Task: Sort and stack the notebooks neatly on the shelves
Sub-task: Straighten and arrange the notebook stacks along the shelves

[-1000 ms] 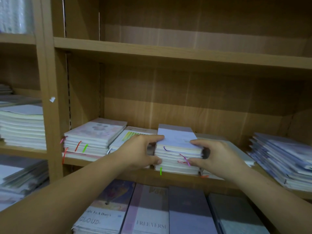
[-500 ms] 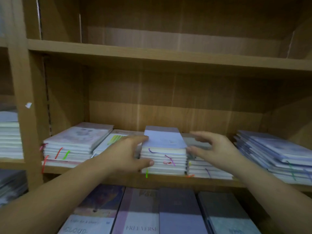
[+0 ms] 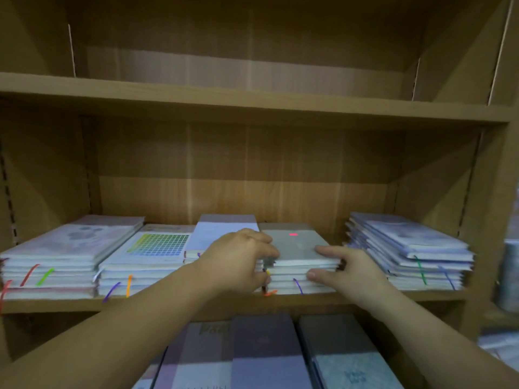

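Observation:
Several stacks of notebooks lie on the middle shelf (image 3: 438, 295). A grey-covered stack (image 3: 297, 247) with a small red mark on top sits right of centre. My left hand (image 3: 238, 263) grips its left front edge with curled fingers. At its right front corner is my right hand (image 3: 344, 272), one finger on the top cover and the thumb against the page edges. A lavender-covered stack (image 3: 224, 231) lies just left, partly hidden behind my left hand. Coloured ribbon markers hang from the stacks' fronts.
Further left are a stack with a coloured grid cover (image 3: 158, 245) and a pale pink stack (image 3: 70, 242). A slightly fanned bluish stack (image 3: 407, 245) fills the right end. The upper shelf (image 3: 252, 102) holds nothing visible. Below, larger notebooks (image 3: 266, 355) lie side by side.
Both hands have left the lavender stack and moved right onto the grey-covered stack. The view has swung right as well.

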`<state>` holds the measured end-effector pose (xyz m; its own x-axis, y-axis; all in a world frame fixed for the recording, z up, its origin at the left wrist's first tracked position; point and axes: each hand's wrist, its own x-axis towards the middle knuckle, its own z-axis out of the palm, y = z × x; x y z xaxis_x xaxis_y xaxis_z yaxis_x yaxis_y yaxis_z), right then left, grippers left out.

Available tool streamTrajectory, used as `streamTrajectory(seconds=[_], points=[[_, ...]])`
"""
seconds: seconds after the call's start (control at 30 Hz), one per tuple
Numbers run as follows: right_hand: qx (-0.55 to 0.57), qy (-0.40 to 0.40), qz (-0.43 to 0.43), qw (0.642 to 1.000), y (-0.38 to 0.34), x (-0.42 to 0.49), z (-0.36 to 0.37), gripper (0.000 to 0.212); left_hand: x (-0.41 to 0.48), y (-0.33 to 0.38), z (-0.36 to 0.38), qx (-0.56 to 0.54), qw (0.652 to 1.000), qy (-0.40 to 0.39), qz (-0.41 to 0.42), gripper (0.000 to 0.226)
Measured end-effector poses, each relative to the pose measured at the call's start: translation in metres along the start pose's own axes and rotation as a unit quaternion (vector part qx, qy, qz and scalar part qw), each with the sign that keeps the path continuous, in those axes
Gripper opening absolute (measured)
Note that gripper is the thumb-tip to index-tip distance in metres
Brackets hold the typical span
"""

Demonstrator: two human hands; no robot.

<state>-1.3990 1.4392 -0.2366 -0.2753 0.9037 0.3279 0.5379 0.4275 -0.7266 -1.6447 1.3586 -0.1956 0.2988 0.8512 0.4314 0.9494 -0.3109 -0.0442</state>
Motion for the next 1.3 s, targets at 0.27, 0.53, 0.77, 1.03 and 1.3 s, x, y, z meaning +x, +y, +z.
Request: streamTrajectory(seconds=[0.27,0.53,0.77,1.03,1.3], points=[[-0.011,0.039,0.009,0.999,-0.003,0.003,0.003,0.053,0.006,-0.001,0.012,0.011,0.998,0.053,-0.014,0.027],[-0.067,0.039,0.012,0.997,-0.007,0.006,0.004,0.044,0.003,0.002,0.015,-0.031,0.996,0.076,-0.046,0.022],[-0.174,0.067,-0.019,0.982,-0.04,0.002,0.003,0.065,-0.049,-0.009,0.006,-0.076,0.984,0.157,-0.03,0.052],[-0.037,-0.046,-0.107,0.992,-0.125,-0.002,0.081,0.09,-0.123,-0.077,-0.019,-0.166,0.946,0.177,-0.217,0.057],[-0.082,-0.04,-0.086,0.992,-0.124,0.004,0.095,0.071,-0.132,-0.103,-0.024,-0.209,0.94,0.119,-0.242,0.054]])
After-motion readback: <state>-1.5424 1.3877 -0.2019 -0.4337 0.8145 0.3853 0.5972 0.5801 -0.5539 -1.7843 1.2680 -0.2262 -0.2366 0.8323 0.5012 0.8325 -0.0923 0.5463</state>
